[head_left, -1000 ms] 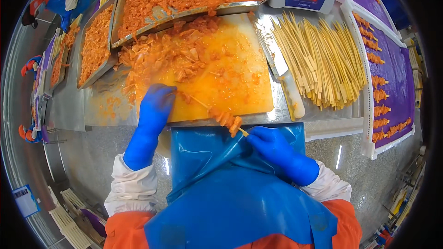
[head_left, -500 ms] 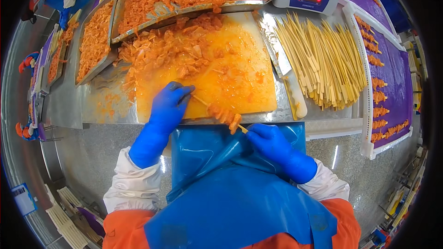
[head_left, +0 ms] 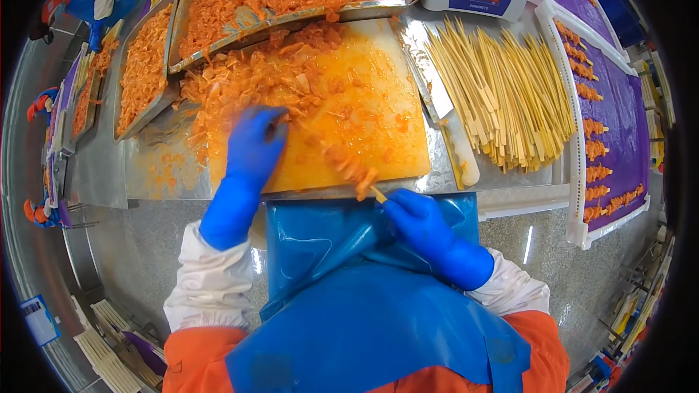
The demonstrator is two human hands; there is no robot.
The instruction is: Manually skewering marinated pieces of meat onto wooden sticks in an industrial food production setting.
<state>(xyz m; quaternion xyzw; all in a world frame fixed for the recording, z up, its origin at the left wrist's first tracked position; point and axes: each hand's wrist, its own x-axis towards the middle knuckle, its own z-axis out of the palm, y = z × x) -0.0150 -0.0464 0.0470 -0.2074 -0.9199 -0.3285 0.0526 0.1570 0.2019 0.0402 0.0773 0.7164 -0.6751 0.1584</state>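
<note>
2 smooth blue gloves (head_left: 227, 211) cover the left hand (head_left: 255, 145) and right hand (head_left: 419, 225), worn with wrinkled white oversleeves (head_left: 211, 280), an orange garment (head_left: 200, 364) and a glossy blue apron (head_left: 357, 320).

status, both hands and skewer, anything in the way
Right hand holds meat-threaded skewer. Left hand by meat pile, grip unclear. Knife aside, near loose sticks.

Meat (head_left: 251, 81) on brd (head_left: 389, 156); knife (head_left: 460, 151) btwn brd & skewers (head_left: 502, 94).
</note>
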